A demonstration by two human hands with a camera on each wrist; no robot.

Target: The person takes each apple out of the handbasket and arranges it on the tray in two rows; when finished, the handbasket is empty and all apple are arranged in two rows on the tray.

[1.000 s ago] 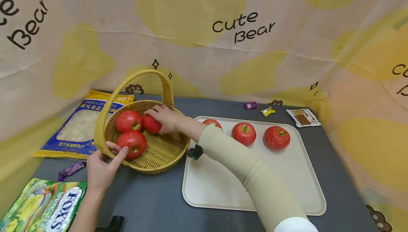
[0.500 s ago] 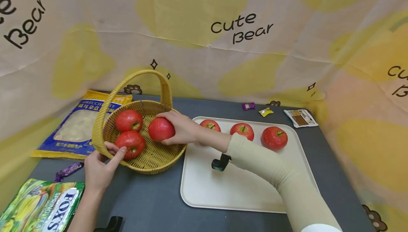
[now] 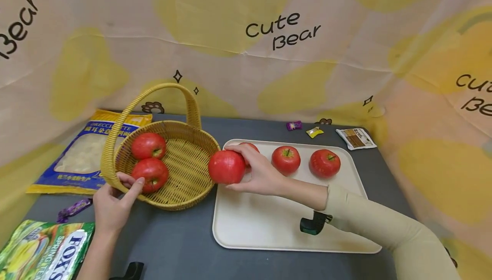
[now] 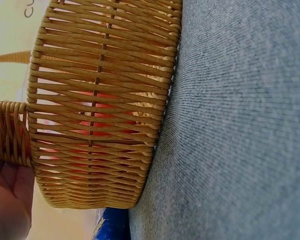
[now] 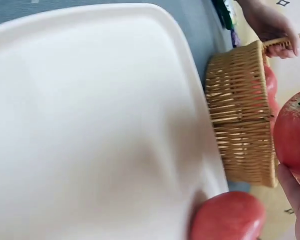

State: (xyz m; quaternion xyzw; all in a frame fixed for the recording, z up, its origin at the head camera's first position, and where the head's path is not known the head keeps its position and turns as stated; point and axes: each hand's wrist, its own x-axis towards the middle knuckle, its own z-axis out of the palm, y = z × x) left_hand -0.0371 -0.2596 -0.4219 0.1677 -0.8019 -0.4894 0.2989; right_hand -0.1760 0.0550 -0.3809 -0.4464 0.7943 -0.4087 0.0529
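My right hand (image 3: 253, 173) grips a red apple (image 3: 226, 167) in the air, over the gap between the wicker basket (image 3: 184, 194) and the cream tray (image 3: 269, 228). In the right wrist view the held apple (image 5: 292, 135) shows at the right edge. My left hand (image 3: 113, 205) pinches the basket's near rim. Two red apples (image 3: 148, 145) (image 3: 150, 174) lie inside the basket. On the tray's far side sit two apples (image 3: 286, 160) (image 3: 325, 163) in full view and a third apple (image 3: 250, 145) mostly hidden behind my right hand. The left wrist view shows the basket wall (image 4: 99, 100) close up.
A blue-and-yellow food bag (image 3: 82, 154) lies left of the basket. A green Fox's candy bag (image 3: 46, 252) sits at the front left with a purple candy (image 3: 74, 209) beside it. Small wrapped candies (image 3: 294, 125) (image 3: 314, 132) and a brown packet (image 3: 355, 138) lie behind the tray.
My right hand has lifted one apple out of the basket and carried it right, to the tray's left edge. The left hand has stayed on the basket rim.
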